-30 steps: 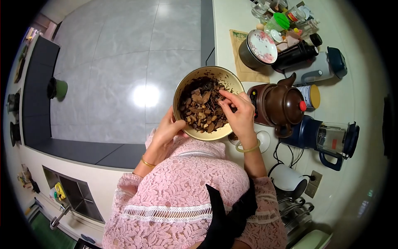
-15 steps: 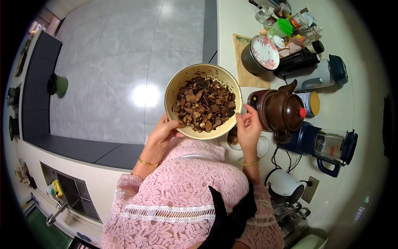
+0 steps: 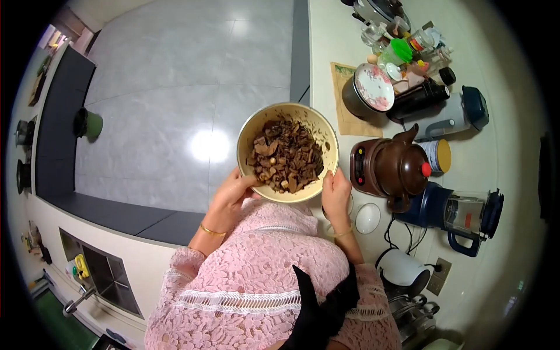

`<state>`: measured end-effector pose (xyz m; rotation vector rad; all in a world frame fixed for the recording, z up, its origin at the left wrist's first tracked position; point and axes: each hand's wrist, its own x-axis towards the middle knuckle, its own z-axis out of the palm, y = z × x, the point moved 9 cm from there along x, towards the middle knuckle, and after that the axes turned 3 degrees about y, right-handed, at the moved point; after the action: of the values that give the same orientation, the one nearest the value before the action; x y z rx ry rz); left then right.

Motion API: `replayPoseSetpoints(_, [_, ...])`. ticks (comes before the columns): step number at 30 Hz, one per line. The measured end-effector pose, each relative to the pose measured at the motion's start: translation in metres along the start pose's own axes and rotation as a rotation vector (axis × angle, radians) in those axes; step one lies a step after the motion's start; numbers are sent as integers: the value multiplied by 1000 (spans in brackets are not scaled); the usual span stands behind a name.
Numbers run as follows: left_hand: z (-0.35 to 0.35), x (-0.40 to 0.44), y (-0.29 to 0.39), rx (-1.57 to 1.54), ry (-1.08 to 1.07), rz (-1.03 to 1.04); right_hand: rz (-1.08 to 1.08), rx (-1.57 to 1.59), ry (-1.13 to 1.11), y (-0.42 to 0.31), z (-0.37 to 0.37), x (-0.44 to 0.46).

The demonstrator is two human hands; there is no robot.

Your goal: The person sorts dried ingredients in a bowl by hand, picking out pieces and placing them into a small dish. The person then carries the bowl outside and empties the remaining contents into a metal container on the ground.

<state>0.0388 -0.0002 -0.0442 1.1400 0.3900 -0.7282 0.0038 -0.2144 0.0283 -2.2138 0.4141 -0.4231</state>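
Note:
A cream-coloured bowl (image 3: pixel 330 153) is held up in front of my body, its opening toward me. Inside lies a heap of brown dried chips, twigs and chunks (image 3: pixel 287 153), with small bits stuck to the wall. My left hand (image 3: pixel 232 189) grips the lower left rim, thumb on the inside. At the lower right rim, my right hand (image 3: pixel 336 195) holds on with its thumb over the edge and its fingers behind. Close to the right hand, a small white dish (image 3: pixel 367 218) sits on the counter, and another dish is mostly hidden behind that hand.
On the counter at right stand a brown clay pot (image 3: pixel 399 166) with a red knob, a dark blue blender (image 3: pixel 466 210), a white kettle (image 3: pixel 402 269) and a lidded pot (image 3: pixel 363 96). Several jars and bottles crowd the back. A sink (image 3: pixel 109 280) lies at lower left.
The bowl has come slightly lower in view and its contents have shifted leftward. My right hand has closed on its rim, lower than before, uncovering more of the white dish.

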Motion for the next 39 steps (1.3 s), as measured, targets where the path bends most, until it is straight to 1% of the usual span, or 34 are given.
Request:
replayPoseSetpoints(2, [1,2,0,56,-29,48,0,28,22,0,-1,-3])
replayPoseSetpoints(4, [-3,1,-11,-129,22,-22,19,-55,-28,-3,-3,-7])
replayPoseSetpoints(6, [-4,-1,-2,38,27,18,8,-43,-6,-12,-9,-10])
replayPoseSetpoints(8, [4,-21,23,133,29,89,-144,23,174,-34,-30,-14])
replayPoseSetpoints(9, [4,-18,26,150,40,142,-45,22,119,-15,-22,-14])
replayPoseSetpoints(10, [3,-13,27,156,39,148,-47,27,126,-1,-16,-13])
replayPoseSetpoints(12, [1,0,17,133,40,5,123,112,24,34,9,-6])
replayPoseSetpoints(14, [0,0,12,110,34,-5,112,143,45,38,13,-8])
replayPoseSetpoints(16, [-7,0,0,79,77,-70,153,97,2,42,16,-14])
replayPoseSetpoints(18, [-3,-5,5,101,74,-55,203,93,-18,51,19,-18])
replayPoseSetpoints(20, [0,-13,10,123,69,-32,150,241,57,49,14,-19])
replayPoseSetpoints(21, [4,-22,33,269,53,244,88,266,97,35,8,-18])
replayPoseSetpoints(22, [12,-35,53,410,37,520,87,266,98,36,8,-19])
replayPoseSetpoints(24, [22,-43,70,598,42,836,252,313,30,59,19,-23])
replayPoseSetpoints(26, [7,-16,35,193,43,149,219,329,22,60,25,-16])
replayPoseSetpoints(27, [0,-7,26,165,51,76,226,332,16,55,27,-14])
replayPoseSetpoints(28, [-2,-4,23,168,47,77,237,332,12,53,27,-13])
replayPoseSetpoints(29, [-3,-3,15,166,47,33,219,257,3,52,25,-14])
replayPoseSetpoints(31, [-5,-5,4,161,57,-26,245,241,-9,58,23,-19])
replayPoseSetpoints(33, [-2,-6,4,134,59,6,273,229,-16,66,24,-24])
replayPoseSetpoints(35, [0,-8,5,126,52,12,209,204,4,65,22,-22])
replayPoseSetpoints(39, [-1,-7,10,133,63,42,201,240,9,55,20,-17])
